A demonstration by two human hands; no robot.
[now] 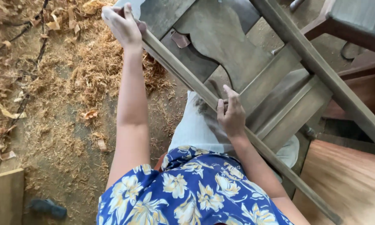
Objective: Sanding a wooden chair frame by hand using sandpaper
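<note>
A grey-brown wooden chair frame (pixel 221 37) lies tilted across my lap, its long rail (pixel 183 75) running from upper left to lower right. My left hand (pixel 123 25) is stretched out and grips the upper end of that rail. My right hand (pixel 231 112) rests on the rail near my knee, fingers pressed against the wood; a small dark piece may be under them, but I cannot tell. I wear a blue flowered shirt (pixel 191 191) and pale trousers (pixel 196 129).
Wood shavings (pixel 91 62) and sawdust cover the ground on the left. A wooden board (pixel 4 200) lies at the bottom left, a dark sandal (pixel 47 207) beside it. A reddish wooden panel (pixel 346 179) sits at the lower right, more furniture (pixel 350 25) at the upper right.
</note>
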